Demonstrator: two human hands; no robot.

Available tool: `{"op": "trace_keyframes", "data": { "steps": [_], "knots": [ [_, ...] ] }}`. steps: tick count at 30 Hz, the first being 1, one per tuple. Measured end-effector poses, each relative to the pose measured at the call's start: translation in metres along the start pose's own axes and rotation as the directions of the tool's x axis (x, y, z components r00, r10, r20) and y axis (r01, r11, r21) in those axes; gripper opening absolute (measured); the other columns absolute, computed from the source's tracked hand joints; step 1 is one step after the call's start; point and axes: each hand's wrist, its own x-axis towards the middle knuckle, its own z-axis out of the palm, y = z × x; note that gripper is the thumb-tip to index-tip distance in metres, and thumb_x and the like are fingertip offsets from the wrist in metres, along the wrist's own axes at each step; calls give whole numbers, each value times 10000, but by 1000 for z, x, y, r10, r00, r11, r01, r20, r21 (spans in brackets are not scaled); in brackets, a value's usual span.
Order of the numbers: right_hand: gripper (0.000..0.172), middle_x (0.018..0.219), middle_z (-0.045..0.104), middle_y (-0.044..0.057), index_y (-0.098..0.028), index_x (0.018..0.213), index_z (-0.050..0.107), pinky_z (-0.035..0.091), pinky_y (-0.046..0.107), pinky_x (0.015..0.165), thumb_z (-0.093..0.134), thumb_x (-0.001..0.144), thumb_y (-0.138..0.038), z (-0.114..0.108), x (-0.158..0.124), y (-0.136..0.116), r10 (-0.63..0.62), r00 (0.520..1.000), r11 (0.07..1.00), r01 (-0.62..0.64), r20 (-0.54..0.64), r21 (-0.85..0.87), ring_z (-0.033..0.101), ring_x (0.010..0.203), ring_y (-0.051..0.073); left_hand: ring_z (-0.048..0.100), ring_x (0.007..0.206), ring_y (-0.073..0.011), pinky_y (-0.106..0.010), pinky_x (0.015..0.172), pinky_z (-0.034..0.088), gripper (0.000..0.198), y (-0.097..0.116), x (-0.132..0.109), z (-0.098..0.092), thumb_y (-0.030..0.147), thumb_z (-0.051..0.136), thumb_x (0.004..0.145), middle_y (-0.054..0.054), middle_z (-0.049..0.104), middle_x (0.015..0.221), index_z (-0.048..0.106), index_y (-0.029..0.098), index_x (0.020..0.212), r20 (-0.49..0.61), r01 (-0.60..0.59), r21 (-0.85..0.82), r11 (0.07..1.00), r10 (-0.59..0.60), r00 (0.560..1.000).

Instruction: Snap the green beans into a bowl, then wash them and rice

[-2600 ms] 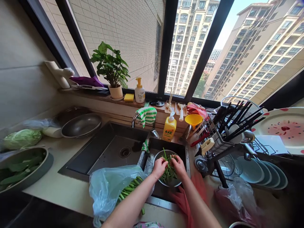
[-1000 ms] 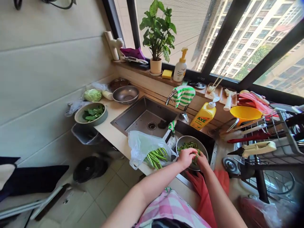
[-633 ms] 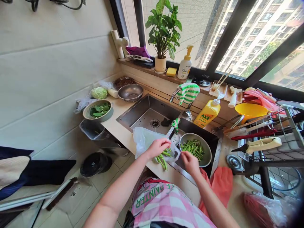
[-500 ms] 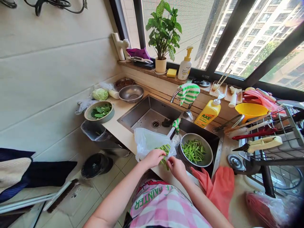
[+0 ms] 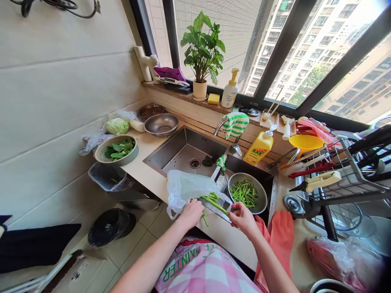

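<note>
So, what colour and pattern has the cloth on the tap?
The knitted dishcloth has green and white stripes, clearest in the head view.

Your left hand [image 5: 192,213] rests against the clear plastic bag [image 5: 183,189], its open end showing whole green beans [image 5: 210,198] on the surface's edge. Your right hand [image 5: 242,219] touches the end of a long bean [image 5: 216,206]. Cut beans [image 5: 243,194] fill a steel bowl [image 5: 259,183] in the sink's right basin [image 5: 247,165].
</note>
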Motion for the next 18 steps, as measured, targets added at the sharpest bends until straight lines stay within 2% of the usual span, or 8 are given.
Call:
{"op": "trace_keyframes", "data": {
  "steps": [2, 5, 8, 10, 12, 15, 16, 18],
  "knots": [
    [228, 515, 535, -55, -183, 788, 491, 346, 184, 383, 575, 665, -355, -17, -12, -8, 78, 983, 996, -83, 164, 21, 520, 414, 94, 511, 974, -251, -396, 839, 346, 187, 0, 2, -1, 208, 460, 826, -99, 620, 919, 644, 178, 837, -2, 9, -3, 1000, -9, 1000],
    [258, 530, 549, -36, -159, 764, 542, 371, 176, 398, 595, 672, -395, -46, -28, -20, 165, 913, 985, -171, 373, -19, 516, 428, 80, 530, 950, -246, -375, 822, 357, 174, 3, 4, -5, 222, 488, 804, -98, 631, 911, 654, 181, 832, -22, 9, -49, 999, -10, 1000],
    [307, 536, 531, -33, -155, 740, 556, 378, 180, 410, 599, 681, -453, -83, -45, -30, 174, 848, 984, -173, 500, -49, 507, 434, 78, 569, 769, -205, -298, 712, 384, 198, 11, 0, -8, 249, 501, 790, -63, 642, 754, 666, 175, 711, -21, -52, -253, 966, 48, 999],
    [327, 545, 523, -29, -153, 746, 565, 378, 187, 419, 606, 679, -470, -112, -59, -32, 177, 806, 983, -174, 565, -60, 502, 433, 80, 547, 608, -161, -246, 596, 373, 265, 21, -5, -6, 293, 506, 788, -20, 598, 589, 648, 171, 600, 54, -98, -467, 879, 139, 989],
    [349, 567, 532, -19, -158, 790, 572, 391, 203, 442, 621, 665, -480, -138, -75, -29, 200, 792, 977, -206, 576, -56, 498, 439, 85, 527, 542, -136, -219, 532, 361, 274, 39, -8, -2, 350, 529, 774, 7, 572, 534, 655, 175, 606, 166, -82, -688, 721, 266, 949],
    [412, 597, 532, -15, -171, 849, 559, 407, 223, 483, 645, 631, -510, -157, -97, -18, 190, 824, 973, -232, 534, 13, 494, 474, 93, 578, 616, -128, -204, 560, 408, 288, 77, -4, 5, 415, 620, 706, -11, 640, 698, 665, 194, 885, 256, 100, -926, 364, 410, 875],
    [422, 606, 526, -16, -173, 856, 551, 409, 225, 496, 648, 628, -514, -156, -103, -14, 167, 839, 974, -221, 519, 44, 497, 494, 97, 595, 649, -129, -210, 582, 429, 367, 92, -1, 6, 433, 647, 679, -32, 649, 773, 637, 192, 956, 253, 169, -958, 230, 407, 878],
    [412, 627, 520, -18, -174, 872, 535, 410, 224, 517, 638, 649, -505, -144, -110, -7, 104, 873, 982, -165, 477, 88, 497, 529, 99, 613, 658, -130, -229, 600, 462, 439, 118, 7, 7, 466, 672, 643, -63, 643, 834, 600, 168, 958, 231, 248, -969, -13, 314, 921]
  ]
}}
